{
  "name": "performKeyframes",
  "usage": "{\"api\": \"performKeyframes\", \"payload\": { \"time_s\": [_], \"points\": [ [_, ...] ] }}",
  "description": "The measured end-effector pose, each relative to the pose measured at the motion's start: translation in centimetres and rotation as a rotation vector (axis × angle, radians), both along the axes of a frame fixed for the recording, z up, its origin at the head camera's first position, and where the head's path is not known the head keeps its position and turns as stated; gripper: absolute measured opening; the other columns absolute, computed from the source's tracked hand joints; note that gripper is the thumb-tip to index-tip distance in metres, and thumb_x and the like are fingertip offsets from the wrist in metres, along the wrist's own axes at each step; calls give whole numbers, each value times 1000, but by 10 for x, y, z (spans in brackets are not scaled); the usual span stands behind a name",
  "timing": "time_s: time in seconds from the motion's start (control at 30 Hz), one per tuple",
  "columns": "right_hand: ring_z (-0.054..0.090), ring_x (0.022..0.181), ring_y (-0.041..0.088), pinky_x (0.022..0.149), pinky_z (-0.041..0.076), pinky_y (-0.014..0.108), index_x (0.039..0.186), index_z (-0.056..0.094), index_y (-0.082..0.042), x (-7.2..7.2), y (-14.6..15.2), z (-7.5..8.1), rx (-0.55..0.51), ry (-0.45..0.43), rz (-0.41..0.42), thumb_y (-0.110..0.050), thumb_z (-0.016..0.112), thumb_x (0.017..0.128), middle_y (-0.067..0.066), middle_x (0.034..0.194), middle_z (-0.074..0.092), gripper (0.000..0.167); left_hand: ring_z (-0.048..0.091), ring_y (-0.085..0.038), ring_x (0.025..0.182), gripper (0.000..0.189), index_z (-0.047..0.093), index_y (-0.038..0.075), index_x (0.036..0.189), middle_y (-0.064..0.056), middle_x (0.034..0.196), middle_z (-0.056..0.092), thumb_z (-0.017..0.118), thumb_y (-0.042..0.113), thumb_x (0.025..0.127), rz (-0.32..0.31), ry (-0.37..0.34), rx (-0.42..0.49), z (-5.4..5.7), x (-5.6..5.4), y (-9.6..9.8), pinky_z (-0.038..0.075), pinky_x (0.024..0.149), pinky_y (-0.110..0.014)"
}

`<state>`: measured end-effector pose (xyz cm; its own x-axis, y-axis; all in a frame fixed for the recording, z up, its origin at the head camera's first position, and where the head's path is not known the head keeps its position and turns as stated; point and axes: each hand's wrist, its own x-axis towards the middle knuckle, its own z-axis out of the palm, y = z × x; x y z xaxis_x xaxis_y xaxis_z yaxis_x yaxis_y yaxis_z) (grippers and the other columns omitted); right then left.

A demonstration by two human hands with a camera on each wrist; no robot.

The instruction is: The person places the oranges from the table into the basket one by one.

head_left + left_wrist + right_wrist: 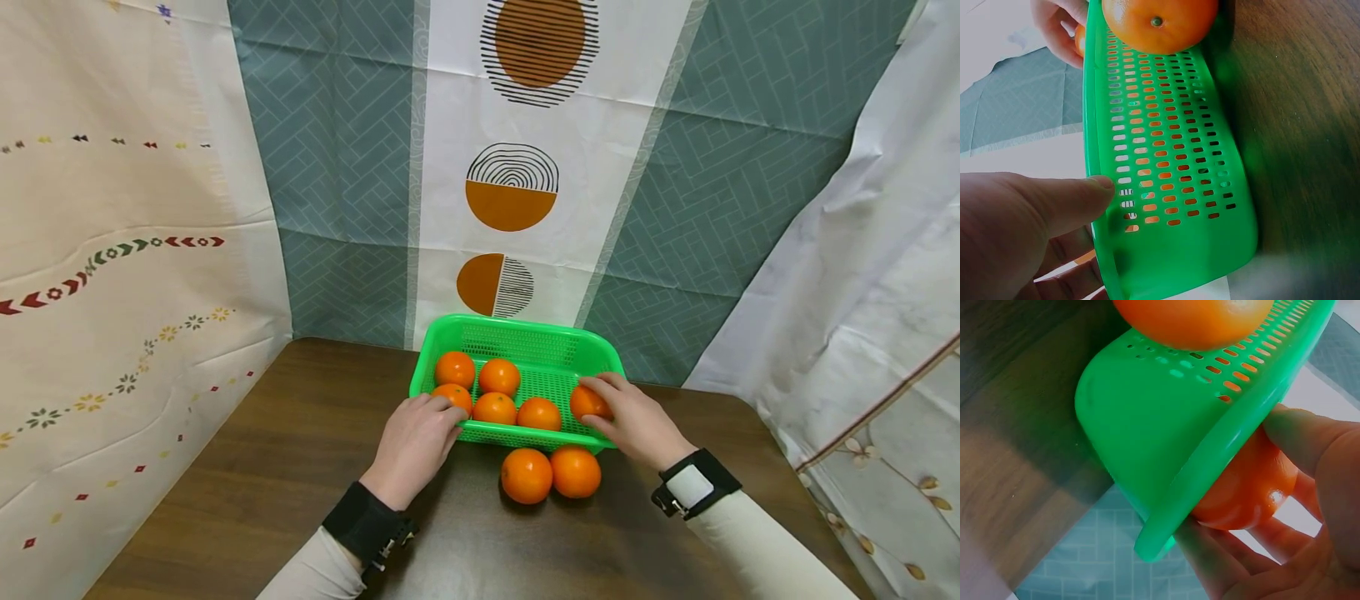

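- While the left hand [420, 437] pinches the rim of the basket [1172, 256] between thumb and fingers, the right hand [637, 418] holds an orange [587, 403], its fingers spread only as wide as the fruit.
- That orange is inside the basket's right end; whether it touches the floor cannot be told.
- The step in hand looks like setting it down beside five more oranges [495, 409], which lie left of the right-hand grip.
- Next, the move probably calls for loosening those fingers while the left pinch steadies the rim.
- Nearer the person than that grip, two outer oranges [527, 476] sit side by side on the table [300, 467], just outside the front wall.
- Green, glossy and plastic-looking, the basket is a rounded oblong with slotted walls; the fruit are shiny, roundish globes; the table shows dark wood grain.
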<state>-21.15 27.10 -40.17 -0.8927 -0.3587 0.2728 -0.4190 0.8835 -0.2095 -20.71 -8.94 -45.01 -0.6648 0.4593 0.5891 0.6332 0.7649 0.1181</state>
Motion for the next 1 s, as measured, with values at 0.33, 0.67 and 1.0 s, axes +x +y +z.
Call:
{"api": "performKeyframes", "payload": {
  "time_s": [0.33,0.67,1.0],
  "points": [
    [70,110,34,93,61,55,149,66,-5,-10,-8,2,13,-96,-5,-21,85,100,21,142,62,55,66,-25,90,18,82,16,105,1,98,74,94,15,91,0,-6,9,0,-1,1,57,82,-41],
    [68,108,32,91,61,53,147,67,-6,-19,-8,-1,50,-204,-7,-20,84,98,21,139,63,54,65,-26,90,18,83,15,105,0,98,74,93,15,91,-1,-20,14,1,1,0,57,82,-41],
    [66,101,26,93,59,51,142,69,-4,-24,-11,3,67,-283,21,-17,84,97,18,131,65,50,65,-26,89,17,82,16,103,1,97,73,93,15,91,2,-16,6,2,1,0,57,82,-41]
  ]
}}
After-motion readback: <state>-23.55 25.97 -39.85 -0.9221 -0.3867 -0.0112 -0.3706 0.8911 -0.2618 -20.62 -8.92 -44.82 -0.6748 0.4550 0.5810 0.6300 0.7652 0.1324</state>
